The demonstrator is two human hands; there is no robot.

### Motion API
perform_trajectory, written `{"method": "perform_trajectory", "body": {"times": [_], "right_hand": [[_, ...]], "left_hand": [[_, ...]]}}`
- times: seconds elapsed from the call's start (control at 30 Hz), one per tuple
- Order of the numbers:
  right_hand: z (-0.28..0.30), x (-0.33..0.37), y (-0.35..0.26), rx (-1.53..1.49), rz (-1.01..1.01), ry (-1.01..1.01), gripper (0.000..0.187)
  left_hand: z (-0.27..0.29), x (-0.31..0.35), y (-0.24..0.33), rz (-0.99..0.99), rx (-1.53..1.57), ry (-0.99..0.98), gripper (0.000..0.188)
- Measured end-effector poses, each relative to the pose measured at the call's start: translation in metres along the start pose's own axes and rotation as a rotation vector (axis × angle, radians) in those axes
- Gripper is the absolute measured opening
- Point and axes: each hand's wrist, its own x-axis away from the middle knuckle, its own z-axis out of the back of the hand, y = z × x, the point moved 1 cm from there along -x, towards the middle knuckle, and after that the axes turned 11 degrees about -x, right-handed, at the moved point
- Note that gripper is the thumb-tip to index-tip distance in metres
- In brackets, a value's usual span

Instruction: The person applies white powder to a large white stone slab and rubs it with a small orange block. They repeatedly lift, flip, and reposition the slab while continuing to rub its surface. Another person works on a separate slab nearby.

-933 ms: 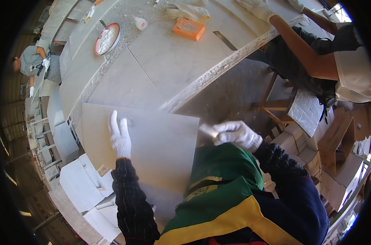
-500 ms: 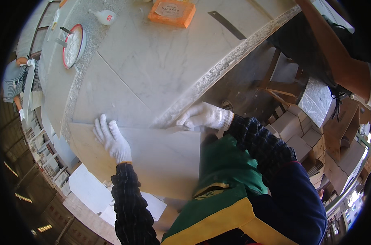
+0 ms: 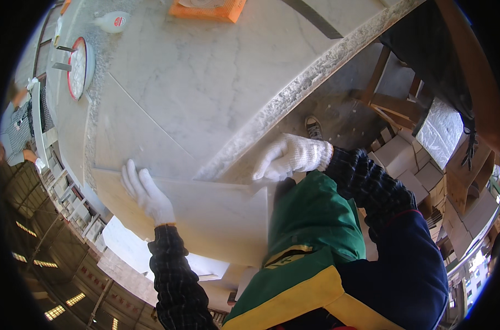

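A pale, thin stone-like slab stands tilted in front of me, its upper edge along the marble-look worktop. My left hand, in a white knit glove, rests on the slab's left part with its fingers stretched out. At the slab's upper right corner is my right hand, also gloved, its fingers curled and pressed together. What those fingers hold, if anything, is hidden. The worktop's rough, whitish edge runs just beyond the right hand.
A red-rimmed dish of white paste holds two blades, near a white bottle. An orange pad block and a dark flat strip lie farther off. Another person's arm is at right, beside a wooden stand.
The view has shifted, so the worktop's things sit higher and the dish farther left. My right hand has moved slightly right, off the slab's upper edge toward its corner. The left hand stays on the slab.
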Motion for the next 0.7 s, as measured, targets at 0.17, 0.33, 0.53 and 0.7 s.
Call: {"method": "perform_trajectory", "body": {"times": [0.17,0.33,0.53,0.7], "right_hand": [[-0.014,-0.021,0.010,-0.051,0.096,-0.018,0.035],[-0.008,-0.003,0.006,0.092,0.191,0.017,0.027],[-0.012,-0.012,0.006,-0.048,0.150,-0.037,0.030],[-0.008,-0.013,0.013,-0.001,0.171,-0.035,0.030]], "left_hand": [[0.002,-0.001,0.001,-0.025,-0.025,-0.002,0.051],[0.001,-0.001,0.001,-0.010,0.026,-0.003,0.051],[-0.001,0.000,0.000,-0.027,0.055,0.002,0.052],[-0.001,0.000,0.002,-0.001,0.083,0.001,0.052]]}}
